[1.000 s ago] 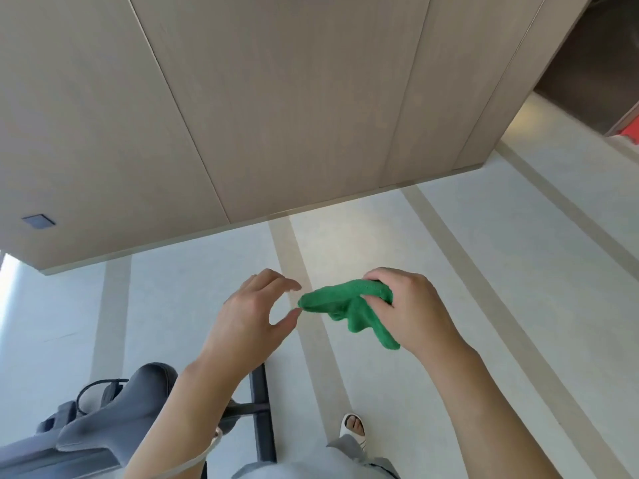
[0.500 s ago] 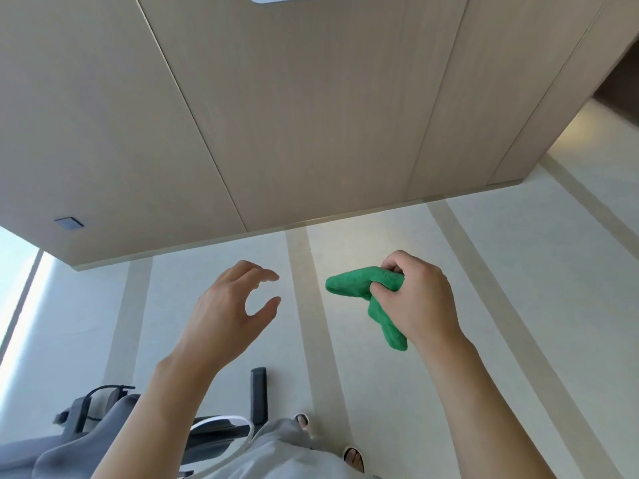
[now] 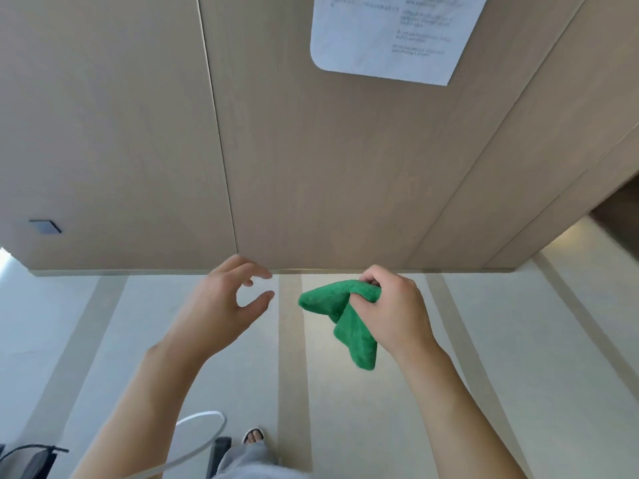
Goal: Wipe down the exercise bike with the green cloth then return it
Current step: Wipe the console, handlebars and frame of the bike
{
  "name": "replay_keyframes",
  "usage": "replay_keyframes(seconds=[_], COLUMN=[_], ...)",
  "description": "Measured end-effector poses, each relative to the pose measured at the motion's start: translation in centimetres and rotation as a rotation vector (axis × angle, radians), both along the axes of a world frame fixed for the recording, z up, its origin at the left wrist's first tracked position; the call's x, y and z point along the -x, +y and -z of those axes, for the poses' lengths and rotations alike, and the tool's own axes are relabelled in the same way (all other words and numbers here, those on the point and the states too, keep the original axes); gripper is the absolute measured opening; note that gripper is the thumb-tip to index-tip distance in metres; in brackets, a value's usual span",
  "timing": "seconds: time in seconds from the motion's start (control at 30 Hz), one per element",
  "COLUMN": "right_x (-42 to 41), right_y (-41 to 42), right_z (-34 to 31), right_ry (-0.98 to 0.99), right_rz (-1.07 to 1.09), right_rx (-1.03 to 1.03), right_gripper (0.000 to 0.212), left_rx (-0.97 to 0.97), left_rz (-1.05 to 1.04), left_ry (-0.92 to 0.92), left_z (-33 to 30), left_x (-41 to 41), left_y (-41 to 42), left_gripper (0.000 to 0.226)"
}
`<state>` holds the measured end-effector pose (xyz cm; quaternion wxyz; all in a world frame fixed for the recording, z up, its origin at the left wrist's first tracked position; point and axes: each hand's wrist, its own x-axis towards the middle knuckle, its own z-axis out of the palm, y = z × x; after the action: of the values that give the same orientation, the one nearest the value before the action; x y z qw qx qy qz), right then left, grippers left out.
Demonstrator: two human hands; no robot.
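While the right hand [image 3: 394, 309] grips the bunched green cloth [image 3: 345, 316] (seemingly plush), the left hand [image 3: 221, 305] hovers loosely open.

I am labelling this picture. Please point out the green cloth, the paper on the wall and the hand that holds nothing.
green cloth [image 3: 352, 335]: head view, its hanging lower fold.
paper [image 3: 380, 32]: head view, its middle.
left hand [image 3: 221, 305]: head view, its palm.

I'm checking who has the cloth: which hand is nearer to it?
Right. The right hand grips the green cloth, its fingers curled round the bunched top. The left hand is held beside it with fingers apart, not touching it.
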<state>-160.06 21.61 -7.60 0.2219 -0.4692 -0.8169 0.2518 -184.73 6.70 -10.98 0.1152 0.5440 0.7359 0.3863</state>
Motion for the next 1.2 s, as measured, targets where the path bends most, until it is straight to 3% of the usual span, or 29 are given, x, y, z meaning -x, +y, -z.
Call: replay_keyframes(seconds=[0.37, 0.8, 1.2], right_x=[16.6, 36.2, 52.8], right_y=[5.4, 7.5, 14.5], right_z=[-3.0, -2.8, -2.6], right_ry=[0.012, 0.031, 0.067], right_rz=[-0.145, -0.545, -0.903], right_rx=[-0.077, -0.107, -0.066], right_gripper=[0.011, 0.013, 0.014], left_rx=[-0.049, -0.048, -0.015], left_rz=[-0.118, -0.594, -0.960], left_ry=[-0.014, 0.002, 0.066], left_z=[-0.1, 0.1, -1.7], left_x=[13.4, 24.1, 29.6], left_y=[0.9, -6.7, -2.2], left_gripper=[0.023, 0.020, 0.024])
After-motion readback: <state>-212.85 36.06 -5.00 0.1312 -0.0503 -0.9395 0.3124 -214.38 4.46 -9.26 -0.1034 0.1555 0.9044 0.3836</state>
